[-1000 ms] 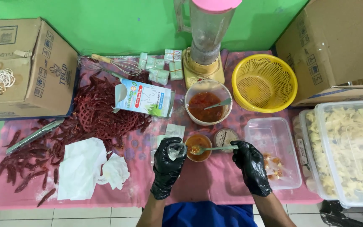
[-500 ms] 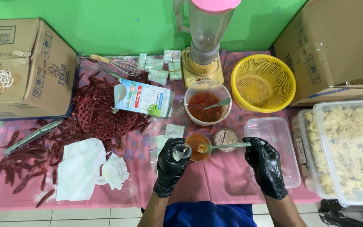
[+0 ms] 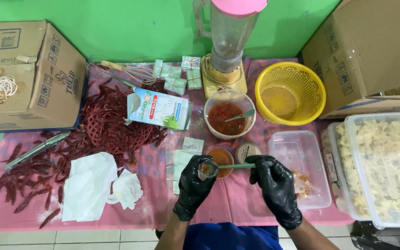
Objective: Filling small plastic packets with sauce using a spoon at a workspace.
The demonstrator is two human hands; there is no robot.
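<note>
Pink-clothed table (image 3: pixel 237 203), blender (image 3: pixel 228 41) at back. Left hand (image 3: pixel 194 185), black-gloved, curled around small clear pouch (image 3: pixel 205 169) beside sauce cup (image 3: pixel 221 159). Right hand (image 3: pixel 276 187) pinching green spoon (image 3: pixel 230 166), tip inside pouch.

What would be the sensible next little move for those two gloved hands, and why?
Probably tip the green-handled spoon into the small clear pouch. The right hand holds the spoon's bowl at the pouch mouth, the left hand pinches the pouch above the small cup of red sauce.
</note>
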